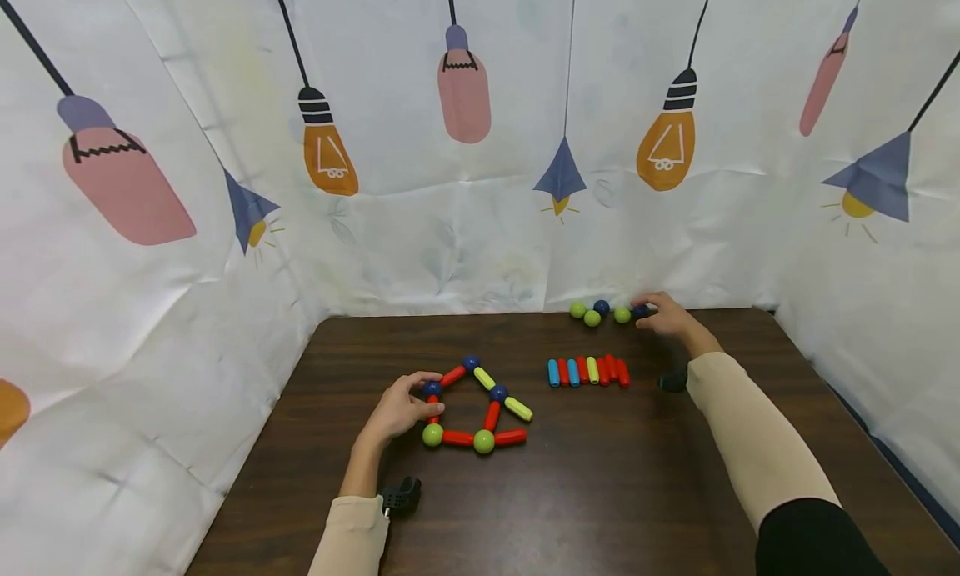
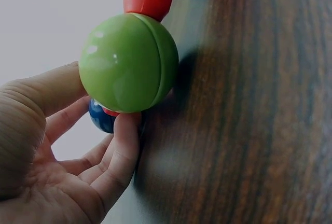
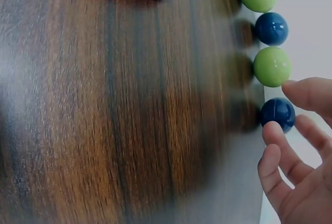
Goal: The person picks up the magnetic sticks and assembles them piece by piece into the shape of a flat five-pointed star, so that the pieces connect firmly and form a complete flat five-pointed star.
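Note:
A shape of magnetic rods and balls lies on the table: red rods [image 1: 457,438], yellow rods [image 1: 518,408], blue balls [image 1: 498,393] and green balls [image 1: 483,441]. My left hand [image 1: 401,408] pinches the red rod [image 1: 432,411] on its left side, between a blue ball [image 1: 432,388] and a green ball [image 2: 127,63]. That green ball hides most of the grip in the left wrist view. At the table's far edge, my right hand [image 1: 671,319] has its thumb and fingers spread around a blue ball [image 3: 277,112], with a fingertip overlapping it.
Beside that blue ball, more green balls [image 3: 272,66] and a blue ball [image 3: 271,29] line the far edge. A row of red, blue and yellow rods [image 1: 582,371] lies nearer. Printed cloth [image 1: 495,226] hangs behind the dark wooden table [image 1: 600,493].

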{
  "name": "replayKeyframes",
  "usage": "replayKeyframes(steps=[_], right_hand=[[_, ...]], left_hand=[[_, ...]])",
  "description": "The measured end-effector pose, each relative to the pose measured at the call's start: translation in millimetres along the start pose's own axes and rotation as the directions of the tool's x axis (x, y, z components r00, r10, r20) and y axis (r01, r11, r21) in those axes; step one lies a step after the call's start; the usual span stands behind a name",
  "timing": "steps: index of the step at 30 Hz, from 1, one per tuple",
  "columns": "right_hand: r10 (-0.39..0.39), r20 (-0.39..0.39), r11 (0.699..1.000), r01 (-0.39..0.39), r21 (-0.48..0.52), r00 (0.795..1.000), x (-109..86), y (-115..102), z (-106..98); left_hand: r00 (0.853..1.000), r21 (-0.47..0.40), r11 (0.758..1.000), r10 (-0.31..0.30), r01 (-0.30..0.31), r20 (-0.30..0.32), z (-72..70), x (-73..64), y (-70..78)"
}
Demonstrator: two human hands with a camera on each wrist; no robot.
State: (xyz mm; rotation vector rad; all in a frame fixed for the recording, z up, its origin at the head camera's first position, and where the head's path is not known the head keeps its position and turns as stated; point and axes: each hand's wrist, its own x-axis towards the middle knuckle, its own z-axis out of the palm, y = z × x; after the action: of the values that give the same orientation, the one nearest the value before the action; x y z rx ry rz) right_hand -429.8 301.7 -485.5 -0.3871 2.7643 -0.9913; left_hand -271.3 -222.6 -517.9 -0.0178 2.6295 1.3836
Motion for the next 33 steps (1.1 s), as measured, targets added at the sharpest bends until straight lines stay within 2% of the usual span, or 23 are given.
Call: replayKeyframes(steps=[11, 19, 24, 29, 33], right_hand=[[0.043, 0.052, 0.999, -0.043, -0.008, 0.998, -9.3, 5.8, -4.1], [0.080, 0.090, 0.996, -0.083, 0.035, 0.993, -24.0, 15.2, -4.0], [0.086, 0.084, 0.990, -0.095, 0.109, 0.993, -33.6, 17.9, 0.4], [0.042, 0.060, 0.990, -0.050, 0.135, 0.997, -43.4, 11.6, 7.2], [-0.054, 0.039, 0.982, 0.046, 0.182, 0.998, -55.6, -7.5, 18.8]], left_hand=[[1.000, -0.004, 1.000, 0.001, -0.001, -0.013, 1.0, -2.4, 2.7], [1.000, 0.006, 1.000, 0.013, -0.013, -0.010, -0.3, -3.0, 1.3], [1.000, 0.002, 1.000, 0.005, -0.005, -0.013, -1.2, -4.2, 1.3], [1.000, -0.005, 1.000, 0.005, -0.005, -0.002, -0.7, -3.3, 1.6], [1.000, 0.002, 1.000, 0.009, -0.009, 0.003, -0.4, -2.3, 0.9]])
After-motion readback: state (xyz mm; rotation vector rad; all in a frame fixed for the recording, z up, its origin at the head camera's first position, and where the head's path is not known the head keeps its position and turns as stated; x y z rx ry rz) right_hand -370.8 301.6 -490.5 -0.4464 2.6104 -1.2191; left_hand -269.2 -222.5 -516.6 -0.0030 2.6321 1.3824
